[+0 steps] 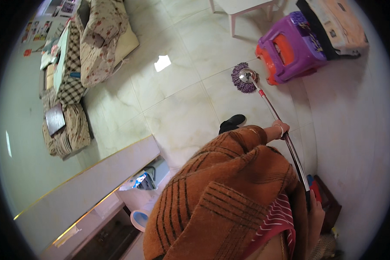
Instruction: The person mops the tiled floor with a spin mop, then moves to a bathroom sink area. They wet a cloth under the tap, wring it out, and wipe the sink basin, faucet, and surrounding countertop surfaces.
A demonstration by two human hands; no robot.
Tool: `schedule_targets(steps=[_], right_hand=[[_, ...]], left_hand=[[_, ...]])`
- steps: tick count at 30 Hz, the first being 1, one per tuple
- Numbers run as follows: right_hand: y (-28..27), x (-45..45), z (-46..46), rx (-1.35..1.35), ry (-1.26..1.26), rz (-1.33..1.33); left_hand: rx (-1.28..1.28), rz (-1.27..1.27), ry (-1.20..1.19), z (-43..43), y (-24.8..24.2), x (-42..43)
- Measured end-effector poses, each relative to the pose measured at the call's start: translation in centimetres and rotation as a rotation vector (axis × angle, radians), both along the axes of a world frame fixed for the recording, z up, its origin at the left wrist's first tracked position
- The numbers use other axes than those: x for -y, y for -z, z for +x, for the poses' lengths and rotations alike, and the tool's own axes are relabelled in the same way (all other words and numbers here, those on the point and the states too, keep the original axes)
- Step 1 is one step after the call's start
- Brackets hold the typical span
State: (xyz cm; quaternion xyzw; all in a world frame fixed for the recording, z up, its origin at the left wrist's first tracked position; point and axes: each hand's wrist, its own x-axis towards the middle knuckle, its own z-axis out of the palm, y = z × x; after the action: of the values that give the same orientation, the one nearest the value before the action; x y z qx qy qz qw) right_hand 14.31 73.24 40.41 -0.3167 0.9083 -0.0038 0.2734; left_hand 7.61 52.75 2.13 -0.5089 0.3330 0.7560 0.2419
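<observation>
Both my hands hold the metal pole (294,152) of a spin mop, which runs slantwise down across the right of the view. My left hand (280,128), with a pale bangle at the wrist, grips the pole about midway. Lower in the view, my right hand (316,209) closes around the dark grip at its upper end. The mop head (239,79), a round metal disc ringed with purple strands, rests flat on the tiled floor (172,126). Beside it stands a purple and orange mop bucket (299,60), a small gap away from the strands.
A peach-coloured case (339,24) stands behind the bucket, near the pale wall (347,136). White furniture legs (232,26) rise at the top. Floral-covered seating (105,35) and a checked tablecloth (72,61) are at left. A low partition (94,172) crosses the lower left.
</observation>
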Motion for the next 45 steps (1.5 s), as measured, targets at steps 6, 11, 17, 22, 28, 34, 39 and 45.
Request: schedule_targets(steps=[6, 11, 17, 22, 28, 34, 39, 45], right_hand=[[0.7, 6.3, -1.7, 0.032, -0.039, -0.048], [2.9, 11.5, -2.5, 0.113, -0.105, 0.019], [4.1, 19.7, -1.9, 0.166, -0.347, -0.058], [6.1, 21.3, -2.0, 0.089, -0.676, -0.01], [3.6, 15.2, -1.6, -0.091, -0.887, -0.047], [1.3, 0.8, -0.8, -0.197, -0.756, -0.005], [-1.5, -10.6, 0.6, -0.245, -0.591, -0.001], [-4.4, -18.7, 2.6, -0.324, -0.423, 0.032]], left_hand=[[0.062, -0.39, 0.007, 0.1, 2.3, 4.4], [0.139, -0.536, -0.083, 3.6, 2.6, 12.5], [0.211, -0.491, -0.245, 10.5, 9.6, 19.9], [0.28, -0.225, -0.556, 18.8, 12.6, 22.3], [0.232, 0.077, -0.765, 22.2, 6.9, 15.2], [0.062, 0.168, -0.741, 18.4, 6.8, 1.6], [-0.039, 0.221, -0.677, 13.0, 5.6, -10.9], [-0.121, 0.211, -0.501, 6.7, 4.9, -22.3]])
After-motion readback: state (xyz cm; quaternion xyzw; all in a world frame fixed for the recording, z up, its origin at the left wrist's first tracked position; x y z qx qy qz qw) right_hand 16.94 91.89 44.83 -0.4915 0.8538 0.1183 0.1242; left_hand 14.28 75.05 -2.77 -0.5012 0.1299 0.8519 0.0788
